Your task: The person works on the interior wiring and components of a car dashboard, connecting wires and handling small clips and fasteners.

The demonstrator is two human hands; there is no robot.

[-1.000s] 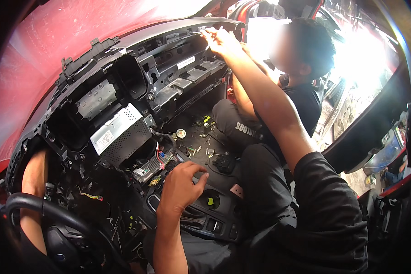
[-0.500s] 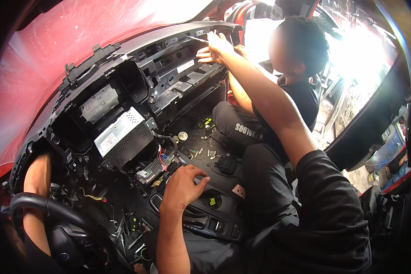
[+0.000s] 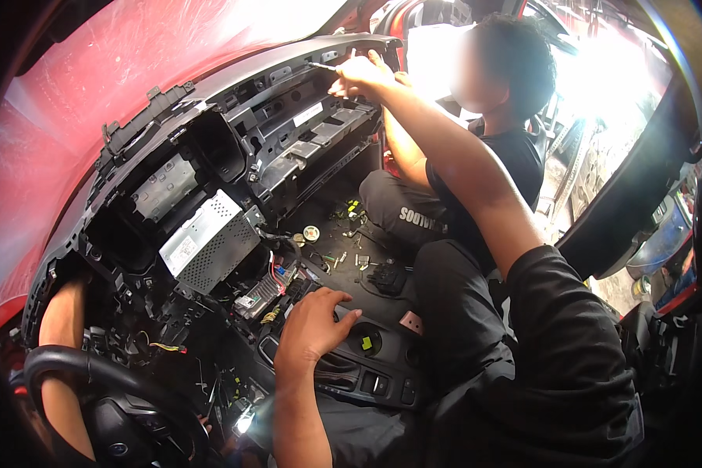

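Note:
My right arm reaches to the far end of the stripped dashboard. There my right hand is closed on a thin metal tool, a rod whose exact kind I cannot make out. Its tip points left at the upper dash frame. My left hand hangs over the centre console, beside the gear lever's gaiter. Its thumb and forefinger are apart, and nothing held shows; whether the lever's knob lies under the palm is hidden. A metal-cased unit juts from the dash middle.
At right a person crouches with an arm near my right hand. Another person's arm goes behind the steering wheel into the dash. Loose connectors and a tape roll litter the floor. A lit lamp shines low down.
My right hand, with the tool, has turned and shifted slightly left along the dash. A bright lamp has come into sight near the bottom. My left hand keeps its place.

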